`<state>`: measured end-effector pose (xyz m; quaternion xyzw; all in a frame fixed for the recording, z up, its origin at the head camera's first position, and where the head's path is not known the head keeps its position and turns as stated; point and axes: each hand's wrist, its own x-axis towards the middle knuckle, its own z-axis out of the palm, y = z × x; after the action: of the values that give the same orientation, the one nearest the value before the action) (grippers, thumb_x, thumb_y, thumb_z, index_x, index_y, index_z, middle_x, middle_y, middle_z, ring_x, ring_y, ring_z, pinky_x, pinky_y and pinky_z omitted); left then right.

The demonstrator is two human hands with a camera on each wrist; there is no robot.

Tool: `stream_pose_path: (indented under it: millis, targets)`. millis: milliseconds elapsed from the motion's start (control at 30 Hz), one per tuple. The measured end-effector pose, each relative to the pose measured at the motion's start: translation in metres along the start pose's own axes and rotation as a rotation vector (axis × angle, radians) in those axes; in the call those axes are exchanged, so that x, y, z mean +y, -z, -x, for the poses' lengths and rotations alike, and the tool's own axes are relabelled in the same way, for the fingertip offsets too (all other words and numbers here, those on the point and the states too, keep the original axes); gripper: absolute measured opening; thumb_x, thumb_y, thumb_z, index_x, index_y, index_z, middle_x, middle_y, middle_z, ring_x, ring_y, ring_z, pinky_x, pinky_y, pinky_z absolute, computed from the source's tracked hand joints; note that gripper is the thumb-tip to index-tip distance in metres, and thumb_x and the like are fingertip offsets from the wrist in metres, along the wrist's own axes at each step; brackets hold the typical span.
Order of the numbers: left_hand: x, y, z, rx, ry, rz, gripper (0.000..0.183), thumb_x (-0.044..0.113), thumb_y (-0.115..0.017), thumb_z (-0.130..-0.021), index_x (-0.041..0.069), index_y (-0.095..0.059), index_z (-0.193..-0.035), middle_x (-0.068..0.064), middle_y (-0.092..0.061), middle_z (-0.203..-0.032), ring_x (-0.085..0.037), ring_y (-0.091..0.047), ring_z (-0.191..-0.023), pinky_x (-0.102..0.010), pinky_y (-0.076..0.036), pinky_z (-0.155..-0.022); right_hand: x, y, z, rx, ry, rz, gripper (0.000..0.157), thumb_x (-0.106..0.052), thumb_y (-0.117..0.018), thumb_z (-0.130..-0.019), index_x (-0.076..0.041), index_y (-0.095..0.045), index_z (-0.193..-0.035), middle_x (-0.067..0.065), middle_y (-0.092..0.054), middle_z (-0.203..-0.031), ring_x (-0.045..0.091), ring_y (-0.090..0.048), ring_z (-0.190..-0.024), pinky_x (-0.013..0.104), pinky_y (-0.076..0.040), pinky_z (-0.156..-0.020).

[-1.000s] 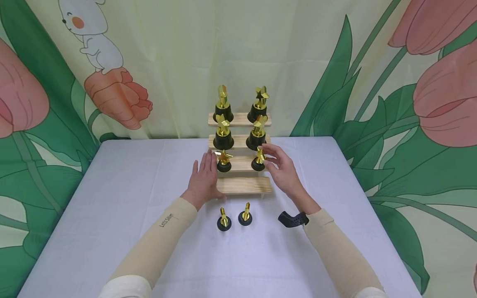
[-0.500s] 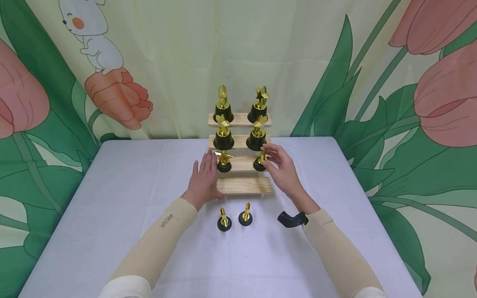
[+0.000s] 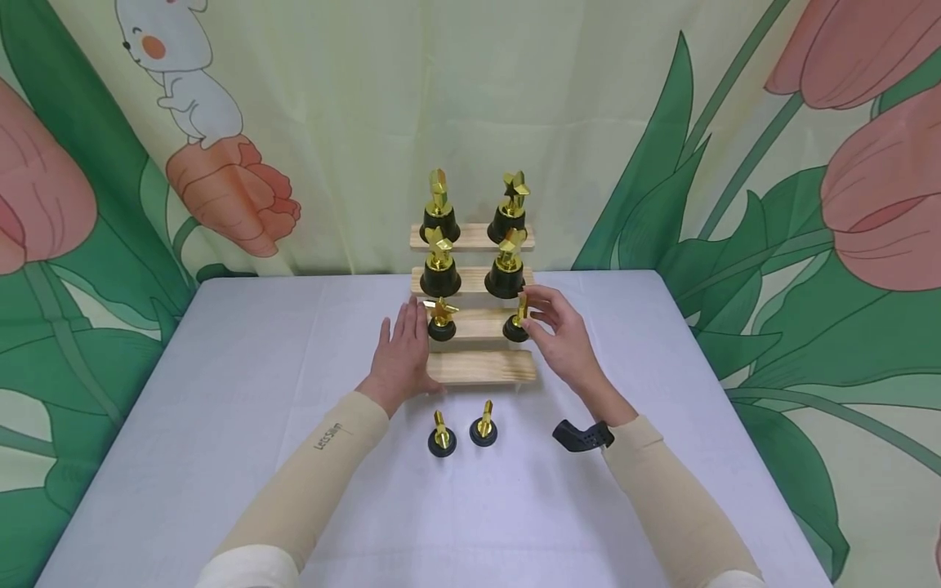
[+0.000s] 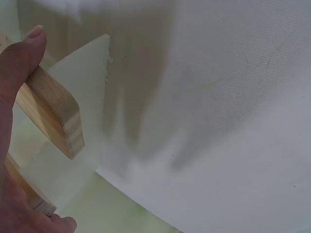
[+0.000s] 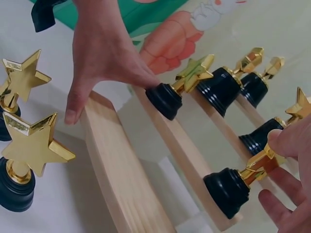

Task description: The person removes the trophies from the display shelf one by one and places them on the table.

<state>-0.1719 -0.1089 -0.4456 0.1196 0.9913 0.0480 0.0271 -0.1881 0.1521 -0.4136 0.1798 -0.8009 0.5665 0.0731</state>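
Little trophy: we see the small trophy (image 3: 515,329) with a gold star and a round black base at the right end of the third shelf (image 3: 478,324), counting from the top. It stands upright, and its base looks to us to be on the wood.
Right hand: we see the right hand (image 3: 562,336) pinch the gold star between its thumb and fingers.
Left hand: we see the left hand (image 3: 400,355) on the left side of the wooden stand. Its fingers are straight and mostly side by side, and its thumb sticks out and touches the end of the lowest shelf (image 3: 481,367).
Shelf mate: we find another small trophy (image 3: 441,331) at the left end of the same shelf, near the left fingertips.
Higher shelves: we count two bigger trophies on the second shelf, one left (image 3: 439,280) and one right (image 3: 504,282), and two more on the top shelf, one left (image 3: 439,222) and one right (image 3: 507,220).
White cloth: we see two small trophies, one left (image 3: 442,442) and one right (image 3: 483,430), near each other on the white cloth (image 3: 456,523), in front of the stand.
Sleeves: we see tan sleeves on both arms, and a black band (image 3: 582,436) by the right wrist.
Curtain: behind it all we see a pale curtain (image 3: 353,122) with a white bunny (image 3: 187,90) and pink tulips (image 3: 875,204).
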Motion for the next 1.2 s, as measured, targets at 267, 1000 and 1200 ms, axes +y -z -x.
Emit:
stream_pose_path:
  millis: [267,1000,1200]
  targets:
    - [0.000,0.003,0.001,-0.016,0.004,-0.003,0.147,0.060,-0.088,-0.060,-0.008,0.000,-0.155,-0.026,0.003,-0.165,-0.039,-0.009,-0.154,-0.058,-0.014,-0.123,-0.012,0.005,0.004,0.012,-0.012,0.008,0.047,0.007,-0.060,-0.093,0.002,-0.047,-0.139,0.022,-0.053,-0.139,0.036,-0.053,-0.131,0.053,-0.043,-0.109]
    - [0.002,0.005,0.001,-0.022,-0.003,-0.006,0.146,0.059,-0.088,-0.061,-0.009,0.001,-0.155,-0.026,0.005,-0.165,-0.039,-0.009,-0.154,-0.059,-0.015,-0.122,0.002,0.026,0.017,0.041,0.004,0.042,0.048,0.001,-0.064,-0.093,-0.006,-0.050,-0.138,0.017,-0.056,-0.137,0.029,-0.056,-0.128,0.047,-0.046,-0.108]
    - [0.002,0.005,0.001,-0.026,0.001,-0.013,0.146,0.059,-0.088,-0.061,-0.008,0.000,-0.155,-0.026,0.004,-0.165,-0.039,-0.010,-0.154,-0.059,-0.015,-0.122,0.003,0.032,0.023,0.059,0.011,0.054,0.049,0.000,-0.065,-0.093,-0.008,-0.050,-0.139,0.014,-0.056,-0.138,0.027,-0.056,-0.128,0.045,-0.047,-0.107]
